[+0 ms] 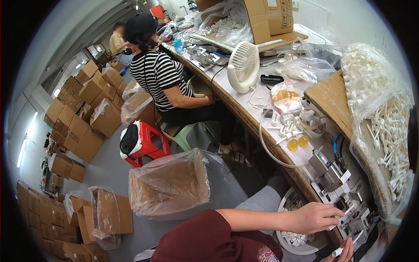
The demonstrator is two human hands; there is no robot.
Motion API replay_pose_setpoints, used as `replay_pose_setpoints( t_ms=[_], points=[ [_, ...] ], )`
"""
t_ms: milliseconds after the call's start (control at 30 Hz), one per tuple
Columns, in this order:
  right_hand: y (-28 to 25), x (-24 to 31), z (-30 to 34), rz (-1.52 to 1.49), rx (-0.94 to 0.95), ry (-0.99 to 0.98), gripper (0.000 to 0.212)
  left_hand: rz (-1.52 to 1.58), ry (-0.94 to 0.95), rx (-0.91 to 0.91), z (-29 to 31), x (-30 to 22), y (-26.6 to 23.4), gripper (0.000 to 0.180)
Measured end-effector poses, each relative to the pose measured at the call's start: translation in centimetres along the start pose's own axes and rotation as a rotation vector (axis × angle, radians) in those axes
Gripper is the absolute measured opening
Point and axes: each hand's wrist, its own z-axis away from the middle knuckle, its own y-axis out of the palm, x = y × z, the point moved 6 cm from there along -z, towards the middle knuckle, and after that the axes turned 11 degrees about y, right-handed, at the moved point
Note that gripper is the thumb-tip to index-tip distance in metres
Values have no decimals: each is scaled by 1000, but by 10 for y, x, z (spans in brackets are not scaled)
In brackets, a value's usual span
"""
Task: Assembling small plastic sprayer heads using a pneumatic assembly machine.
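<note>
My left hand (315,218) reaches to the metal fixture (355,218) at the bench edge, its fingers bent together at the fixture's near side. A small whitish bit shows by its fingertips, too small to name. Close to the lower edge, my right hand (346,250) holds a white plastic piece with a cylindrical end (337,252). A thin white stick (358,237) rises by its fingertips; whether it is part of that piece I cannot tell. Many white plastic pieces (393,148) fill a plastic-lined carton on the right. Under my left forearm stands a white tub (283,205) holding white pieces.
A second metal fixture part (325,168) with a blue hose stands farther up the bench. Beyond lie yellow round pieces (292,145), a white fan (243,67) and plastic bags. A plastic-lined carton (170,183) stands left; a co-worker in a striped shirt (159,74) sits ahead.
</note>
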Motion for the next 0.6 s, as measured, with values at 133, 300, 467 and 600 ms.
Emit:
replay_pose_setpoints(
  t_ms=[133,300,467,600],
  points=[
    [1,2,0,50,-8,7,19,-15,13,-7,3,1,-1,25],
    [2,10,-5,59,-7,-24,21,0,3,-20,3,0,-2,27],
    [3,8,-4,58,-23,23,23,-36,25,-35,-1,0,-6,23],
    [3,6,-2,47,-24,9,25,-29,21,-36,2,0,-3,23]
  ],
)
